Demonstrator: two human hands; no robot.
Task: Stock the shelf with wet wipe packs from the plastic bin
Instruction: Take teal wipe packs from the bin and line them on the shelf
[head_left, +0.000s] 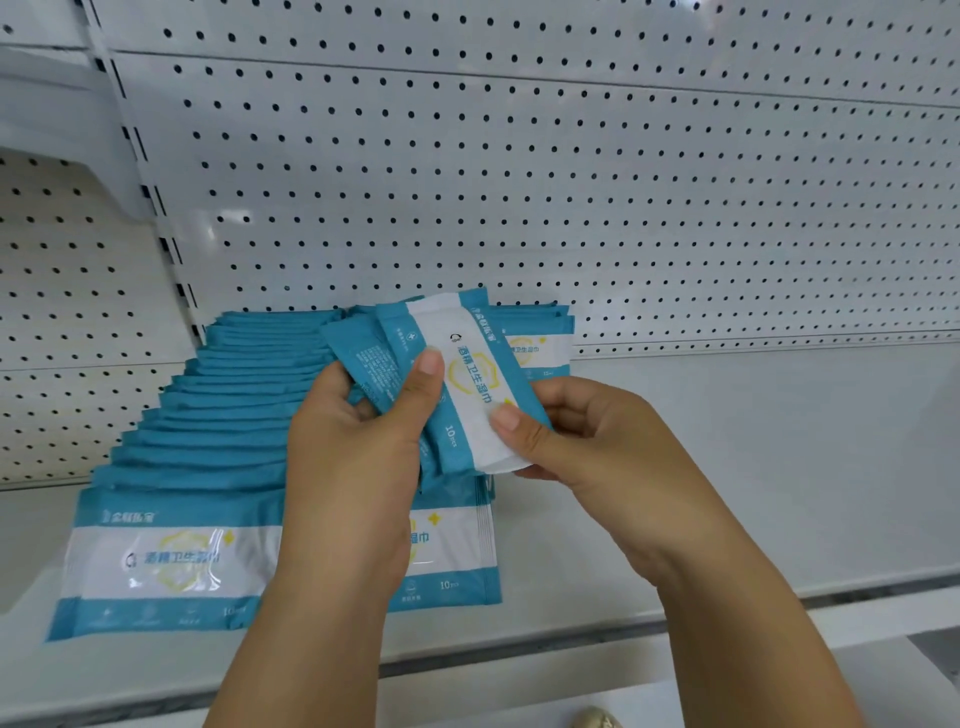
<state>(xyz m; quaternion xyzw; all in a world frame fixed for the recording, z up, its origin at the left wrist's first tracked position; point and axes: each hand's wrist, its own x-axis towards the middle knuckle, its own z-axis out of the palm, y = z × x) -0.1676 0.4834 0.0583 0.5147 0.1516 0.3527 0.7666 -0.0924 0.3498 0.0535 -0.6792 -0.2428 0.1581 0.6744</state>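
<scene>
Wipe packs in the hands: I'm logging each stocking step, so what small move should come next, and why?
Probably lower the packs onto the bare shelf right of the stocked rows. The left hand and right hand grip them as a fanned bunch above the rows, and that stretch looks free.

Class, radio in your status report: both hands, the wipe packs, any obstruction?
Left grip holds a bundle of packs. Right grip pinches the front pack. Rows already on shelf; space to the right unobstructed.
</scene>
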